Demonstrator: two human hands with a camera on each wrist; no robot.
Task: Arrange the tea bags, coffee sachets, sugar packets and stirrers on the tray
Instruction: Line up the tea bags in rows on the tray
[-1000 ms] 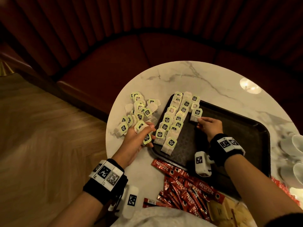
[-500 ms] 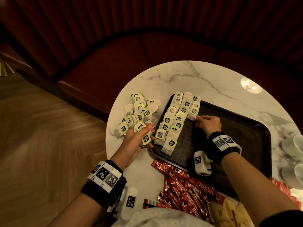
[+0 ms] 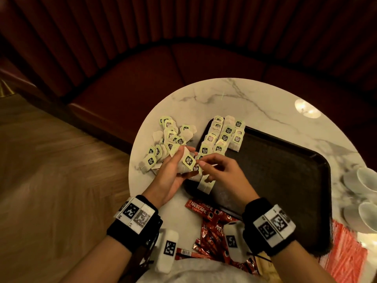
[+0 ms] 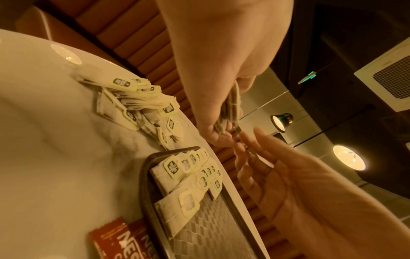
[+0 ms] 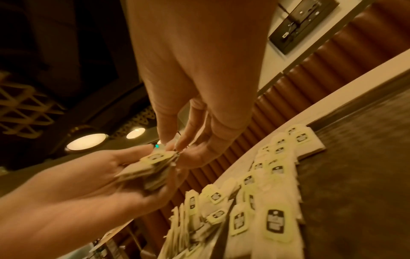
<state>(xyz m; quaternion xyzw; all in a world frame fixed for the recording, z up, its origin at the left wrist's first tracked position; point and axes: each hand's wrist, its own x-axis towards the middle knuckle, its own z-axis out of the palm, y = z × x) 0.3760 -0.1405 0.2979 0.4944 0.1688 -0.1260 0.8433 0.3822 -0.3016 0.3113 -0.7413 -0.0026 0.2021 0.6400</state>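
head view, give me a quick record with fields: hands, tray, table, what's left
left hand: holds a small stack of tea bags
right hand: fingertips at that stack, pinching one bag
tray: tea bag rows along its left end, rest bare
table: loose tea bag pile left of tray, coffee sachets at near edge
left to do: pile, sachets not yet on tray

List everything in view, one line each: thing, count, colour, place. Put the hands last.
tray: one, black, on the table's right half
tea bags on tray: many, white with green tags, overlapping rows at the tray's left end
loose tea bags: a pile, same colours, on the table left of the tray
coffee sachets: many, red, near table edge
red-striped packets: a stack, right of the tray
cups: white, far right
table: one, white marble
left hand: holds a stack of tea bags
right hand: fingers pinching at that stack
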